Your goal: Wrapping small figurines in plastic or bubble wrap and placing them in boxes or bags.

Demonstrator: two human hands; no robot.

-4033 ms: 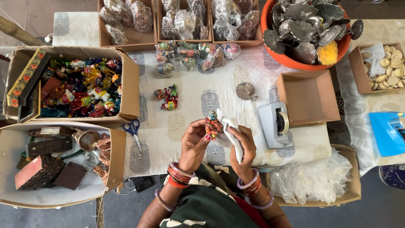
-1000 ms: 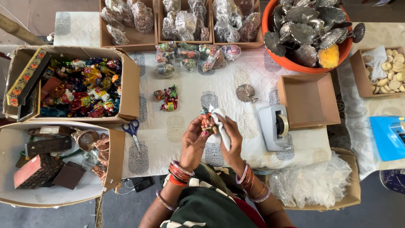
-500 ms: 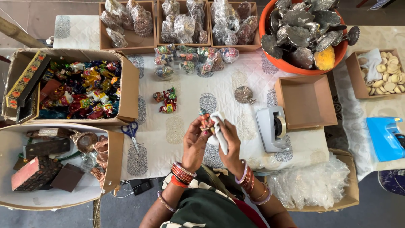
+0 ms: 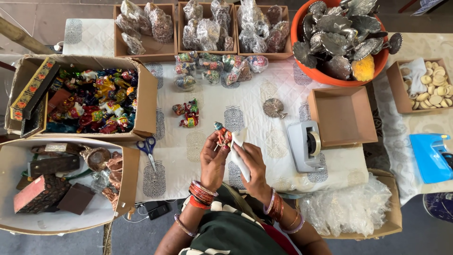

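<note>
**Painted Figurine Meets Its Wrapping at a Crowded Craft Table**

A person's left hand [image 4: 213, 159] pinches a small, brightly painted figurine [image 4: 222, 134] by its base, fingers closed round it, while the right hand [image 4: 249, 163] grips a crumpled white sheet of wrapping [image 4: 239, 150], fingers curled about it. Over the last few seconds both hands have risen slightly from the person's lap toward the table edge and drawn together, so that the sheet now touches the figurine's side; by the look of it, the wrapping is only beginning, with the piece bare on top.

The figurine is held above the near edge of a white, quilted tablecloth [image 4: 264, 104] printed with grey motifs. Two more painted figurines [image 4: 187, 113] lie on the cloth just beyond, glossy in red and green. A cardboard box [image 4: 147, 94] to the left brims with similar lacquered pieces; blue-handled scissors [image 4: 148, 148] rest beside it. To the right stand a grey tape dispenser [image 4: 304, 145] and an empty brown tray [image 4: 343, 115]. Farther back, an orange bowl [image 4: 302, 61] holds dull metal leaf-shaped dishes, and wooden trays carry items bagged in clear, crinkled film [image 4: 207, 28]. A heap of bubble wrap [image 4: 347, 208] sits in a carton at the person's right. Stacked bangles ring both wrists.
</note>
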